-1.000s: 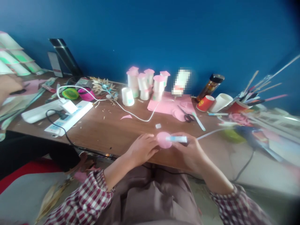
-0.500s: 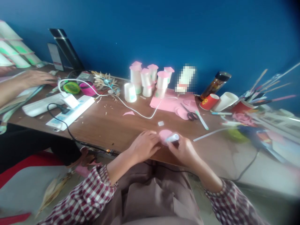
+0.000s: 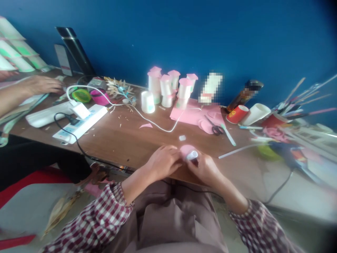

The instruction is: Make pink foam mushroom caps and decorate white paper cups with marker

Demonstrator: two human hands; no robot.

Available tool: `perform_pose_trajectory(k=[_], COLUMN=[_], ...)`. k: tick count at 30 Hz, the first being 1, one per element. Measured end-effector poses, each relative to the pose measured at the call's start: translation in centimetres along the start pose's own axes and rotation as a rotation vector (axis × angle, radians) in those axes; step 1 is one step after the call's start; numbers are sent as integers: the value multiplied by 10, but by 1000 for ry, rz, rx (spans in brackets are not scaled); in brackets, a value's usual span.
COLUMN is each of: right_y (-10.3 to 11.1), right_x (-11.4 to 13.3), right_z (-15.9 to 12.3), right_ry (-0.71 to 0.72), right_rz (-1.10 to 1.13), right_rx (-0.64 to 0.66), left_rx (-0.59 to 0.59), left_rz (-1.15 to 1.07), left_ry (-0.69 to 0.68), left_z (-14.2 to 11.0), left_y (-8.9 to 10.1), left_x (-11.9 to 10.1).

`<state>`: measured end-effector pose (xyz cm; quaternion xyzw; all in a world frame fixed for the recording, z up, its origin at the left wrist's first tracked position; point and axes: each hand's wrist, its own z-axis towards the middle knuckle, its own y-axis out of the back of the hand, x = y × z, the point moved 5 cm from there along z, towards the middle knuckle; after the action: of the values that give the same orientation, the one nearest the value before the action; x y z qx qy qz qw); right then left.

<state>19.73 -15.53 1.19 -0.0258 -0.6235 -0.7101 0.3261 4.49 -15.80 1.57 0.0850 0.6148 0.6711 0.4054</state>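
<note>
A white glue stick (image 3: 193, 155) is gripped in my right hand (image 3: 206, 168), its lower end over a pink paper circle (image 3: 186, 149). This circle lies near the front edge of the table. My left hand (image 3: 164, 162) is palm down, fingers bent together, with its fingertips at the circle's left edge, pressing on it. Part of the circle is hidden behind the glue stick and the fingers. A small whitish cap (image 3: 182, 138) lies just beyond the circle.
White paper cups with pink tops (image 3: 184, 92) stand near the wall. Behind my right hand are pink paper sheets (image 3: 181, 115) and scissors (image 3: 216, 129). A power strip (image 3: 81, 123) with cables lies left. A co-worker's hand (image 3: 43, 85) is at far left; brushes (image 3: 302, 98) stand right.
My right hand has tilted the glue stick more upright and shifted it slightly left over the pink circle. My left hand stays at the circle's edge. The view has moved a little.
</note>
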Motion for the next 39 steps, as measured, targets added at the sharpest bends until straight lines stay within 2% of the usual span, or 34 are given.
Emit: perform_pose_trajectory(k=[4, 8, 16, 19, 22, 27, 30, 33, 36, 39], right_y=[1, 6, -3, 0, 4, -2, -4, -1, 2, 1], right_x=[-9, -14, -3, -7, -11, -5, -3, -6, -9, -7], right_z=[2, 3, 0, 2, 4, 2, 1, 0, -1, -2], right_ry=[-52, -149, 1, -34, -98, -10, 31, 4, -31, 8], right_rz=[57, 144, 68, 116, 185, 125, 71, 102, 160, 119], right_rx=[32, -5, 1, 36, 6, -49, -41, -8, -29, -59], left_rx=[-2, -8, -5, -14, -19, -12, -8, -11, -16, -14], left_rz=[12, 27, 10, 14, 7, 10, 13, 18, 28, 24], left_ry=[-9, -6, 5, 6, -6, -4, -2, -3, 1, -2], left_z=[0, -1, -1, -1, -1, -2, -1, -1, -1, -1], left_y=[0, 1, 0, 0, 0, 0, 0, 0, 0, 0], left_x=[-1, -2, -1, 0, -1, 0, -1, 0, 0, 0])
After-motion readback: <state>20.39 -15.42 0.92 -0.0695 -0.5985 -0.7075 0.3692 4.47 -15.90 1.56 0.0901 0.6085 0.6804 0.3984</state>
